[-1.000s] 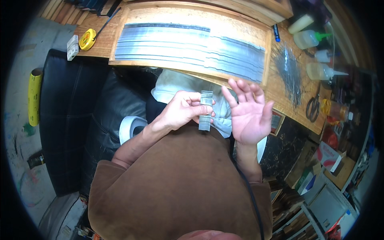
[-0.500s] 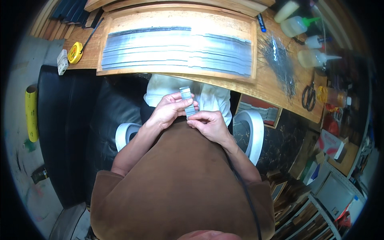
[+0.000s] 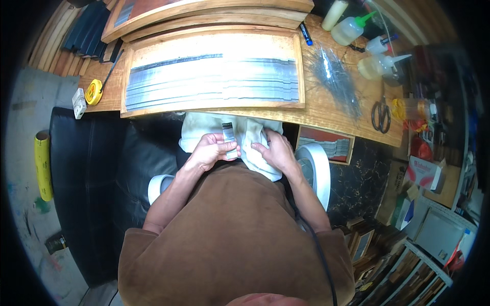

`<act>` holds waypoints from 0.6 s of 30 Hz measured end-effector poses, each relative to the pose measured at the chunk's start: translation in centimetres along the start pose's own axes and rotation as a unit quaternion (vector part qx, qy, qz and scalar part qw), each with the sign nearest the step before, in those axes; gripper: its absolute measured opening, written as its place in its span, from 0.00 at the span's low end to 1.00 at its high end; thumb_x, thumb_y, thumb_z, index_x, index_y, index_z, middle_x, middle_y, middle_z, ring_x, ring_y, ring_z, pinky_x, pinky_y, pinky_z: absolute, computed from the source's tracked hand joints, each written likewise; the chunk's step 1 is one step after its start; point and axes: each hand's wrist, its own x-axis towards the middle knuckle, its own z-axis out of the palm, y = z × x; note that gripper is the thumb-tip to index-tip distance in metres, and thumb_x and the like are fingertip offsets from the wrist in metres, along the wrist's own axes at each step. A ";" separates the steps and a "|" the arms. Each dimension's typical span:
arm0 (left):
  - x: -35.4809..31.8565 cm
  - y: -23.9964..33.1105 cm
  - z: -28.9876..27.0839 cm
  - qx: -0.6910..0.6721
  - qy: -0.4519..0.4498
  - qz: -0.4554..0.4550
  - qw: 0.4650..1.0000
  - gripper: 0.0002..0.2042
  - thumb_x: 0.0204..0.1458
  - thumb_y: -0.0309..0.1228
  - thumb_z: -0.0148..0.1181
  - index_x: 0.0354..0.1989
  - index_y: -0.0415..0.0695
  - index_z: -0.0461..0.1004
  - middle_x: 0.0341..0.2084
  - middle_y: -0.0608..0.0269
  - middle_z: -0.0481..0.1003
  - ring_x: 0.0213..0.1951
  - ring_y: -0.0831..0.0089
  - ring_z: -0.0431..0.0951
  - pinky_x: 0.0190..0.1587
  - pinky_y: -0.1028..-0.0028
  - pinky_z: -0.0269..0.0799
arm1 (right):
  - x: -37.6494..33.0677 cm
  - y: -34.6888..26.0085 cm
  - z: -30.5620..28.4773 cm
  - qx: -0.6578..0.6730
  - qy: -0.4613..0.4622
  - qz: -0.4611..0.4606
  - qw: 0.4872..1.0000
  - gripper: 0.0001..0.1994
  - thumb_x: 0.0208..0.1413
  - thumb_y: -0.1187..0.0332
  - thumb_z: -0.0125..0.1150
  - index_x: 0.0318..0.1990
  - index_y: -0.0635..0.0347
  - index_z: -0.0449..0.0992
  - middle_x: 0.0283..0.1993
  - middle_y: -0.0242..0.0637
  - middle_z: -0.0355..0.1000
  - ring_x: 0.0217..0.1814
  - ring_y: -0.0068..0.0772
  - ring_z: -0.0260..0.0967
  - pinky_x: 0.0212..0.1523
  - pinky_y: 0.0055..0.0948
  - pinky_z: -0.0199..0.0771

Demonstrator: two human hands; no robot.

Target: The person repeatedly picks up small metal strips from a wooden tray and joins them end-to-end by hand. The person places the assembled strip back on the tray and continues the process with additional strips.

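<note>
Over my lap, my left hand [image 3: 208, 153] pinches a short, flat, grey banded strip [image 3: 228, 133] between thumb and fingers, its dark end pointing away from me. My right hand [image 3: 279, 153] is closed on a fold of the white cloth [image 3: 253, 133] lying across my lap, just right of the strip. Beyond both hands, on the table, stands a shallow wooden tray [image 3: 214, 112] with rows of grey strips [image 3: 178, 81] in it. What the strips are made of, I cannot tell.
Thin dark wires or pins [image 3: 334, 76] lie scattered on the table [image 3: 319, 112], right of the tray. Scissors [image 3: 381, 117], squeeze bottles [image 3: 349, 30] and a blue marker [image 3: 306, 33] are around them. A yellow tape measure [image 3: 94, 92] sits at left. Below the table's right side is another framed tray [image 3: 349, 145].
My right hand has let go of the strip's near end and moved right to grasp the cloth, pulling up a fold. The left hand still holds the strip. The whole view has shifted.
</note>
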 end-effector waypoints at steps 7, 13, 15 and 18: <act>0.4 0.1 3.3 0.164 0.022 -0.013 0.986 0.07 0.57 0.18 0.69 0.43 0.37 0.85 0.34 0.64 0.85 0.33 0.79 0.82 0.33 0.78 0.79 | 0.7 2.8 4.3 0.423 -0.093 -0.101 0.896 0.26 0.58 0.69 0.78 0.62 0.68 0.78 0.56 0.41 0.80 0.61 0.35 0.76 0.65 0.33 0.75; 1.8 -2.1 3.7 0.259 -0.022 0.133 0.956 0.08 0.55 0.13 0.61 0.38 0.37 0.85 0.30 0.71 0.82 0.31 0.84 0.74 0.33 0.75 0.71 | 1.3 0.1 2.4 0.458 -0.198 -0.031 0.866 0.31 0.57 0.69 0.79 0.65 0.71 0.73 0.58 0.41 0.80 0.62 0.32 0.76 0.65 0.32 0.74; 2.2 -1.9 3.1 0.305 -0.020 0.115 0.945 0.08 0.55 0.14 0.61 0.37 0.37 0.85 0.28 0.72 0.81 0.31 0.84 0.74 0.33 0.74 0.70 | 1.3 -0.1 2.6 0.470 -0.208 -0.013 0.858 0.26 0.59 0.69 0.77 0.62 0.69 0.75 0.55 0.40 0.81 0.58 0.30 0.77 0.62 0.32 0.76; 3.4 -2.6 1.8 0.270 -0.039 0.035 0.961 0.08 0.52 0.12 0.61 0.34 0.38 0.84 0.24 0.74 0.78 0.26 0.84 0.70 0.30 0.75 0.67 | 1.6 0.9 4.0 0.473 -0.198 0.001 0.859 0.17 0.63 0.68 0.73 0.55 0.66 0.80 0.48 0.38 0.84 0.50 0.28 0.79 0.55 0.31 0.78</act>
